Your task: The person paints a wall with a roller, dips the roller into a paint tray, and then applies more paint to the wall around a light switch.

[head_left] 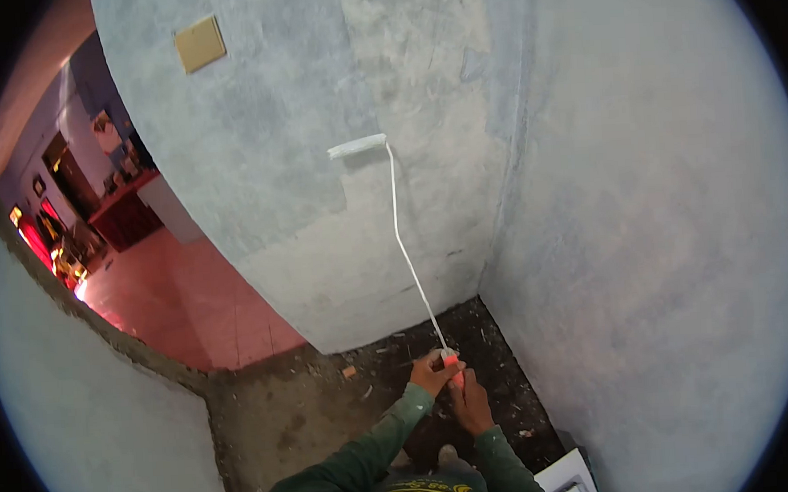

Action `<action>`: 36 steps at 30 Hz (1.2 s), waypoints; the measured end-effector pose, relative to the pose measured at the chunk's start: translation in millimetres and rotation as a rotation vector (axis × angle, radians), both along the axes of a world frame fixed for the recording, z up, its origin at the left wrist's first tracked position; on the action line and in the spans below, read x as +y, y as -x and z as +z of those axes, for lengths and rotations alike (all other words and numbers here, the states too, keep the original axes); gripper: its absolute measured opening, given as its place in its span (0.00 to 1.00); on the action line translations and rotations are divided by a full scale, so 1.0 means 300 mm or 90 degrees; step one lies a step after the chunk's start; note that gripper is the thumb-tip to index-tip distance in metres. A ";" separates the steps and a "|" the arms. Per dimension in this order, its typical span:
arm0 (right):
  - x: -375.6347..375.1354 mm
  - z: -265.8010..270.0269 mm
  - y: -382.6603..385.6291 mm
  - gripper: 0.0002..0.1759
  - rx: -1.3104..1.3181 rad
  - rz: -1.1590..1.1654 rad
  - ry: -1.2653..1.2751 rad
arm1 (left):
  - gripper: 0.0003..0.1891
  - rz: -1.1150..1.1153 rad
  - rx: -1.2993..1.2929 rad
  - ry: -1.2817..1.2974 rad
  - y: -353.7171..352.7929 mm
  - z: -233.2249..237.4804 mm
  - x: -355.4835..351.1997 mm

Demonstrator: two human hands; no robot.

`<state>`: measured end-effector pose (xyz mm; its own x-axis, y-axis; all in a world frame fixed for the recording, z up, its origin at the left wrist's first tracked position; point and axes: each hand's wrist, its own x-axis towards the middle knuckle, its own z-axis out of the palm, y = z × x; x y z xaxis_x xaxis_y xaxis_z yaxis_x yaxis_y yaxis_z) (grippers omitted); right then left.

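Observation:
Both my hands grip the orange-red handle of a paint roller (397, 219). My left hand (431, 373) is closed around the upper part of the handle, near where the white rod enters it. Just below and to the right, my right hand (471, 405) is wrapped round the lower part. From there the long, slightly bent rod runs up to a white roller sleeve (358, 146), which lies against the wall (293, 189) in front of me. Around the sleeve the wall has a bluish painted area, with paler, patchy plaster to the right and below.
A beige switch plate (200, 44) sits high on the front wall. At left, a doorway opens to a room with a reddish floor (183, 293). Another wall (652, 232) rises close on the right. White flat items (568, 479) lie at lower right; debris dots the dark floor (306, 429).

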<state>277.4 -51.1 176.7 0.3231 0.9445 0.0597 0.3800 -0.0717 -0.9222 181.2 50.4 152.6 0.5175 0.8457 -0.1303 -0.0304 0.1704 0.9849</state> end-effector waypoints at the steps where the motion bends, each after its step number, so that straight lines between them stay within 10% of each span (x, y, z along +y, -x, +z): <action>1: 0.006 -0.029 -0.014 0.15 -0.014 0.013 0.000 | 0.20 0.014 0.023 -0.026 0.001 -0.004 -0.003; 36: 0.301 -0.034 -0.182 0.10 0.000 0.004 -0.099 | 0.12 0.161 -0.048 -0.001 -0.196 0.003 0.204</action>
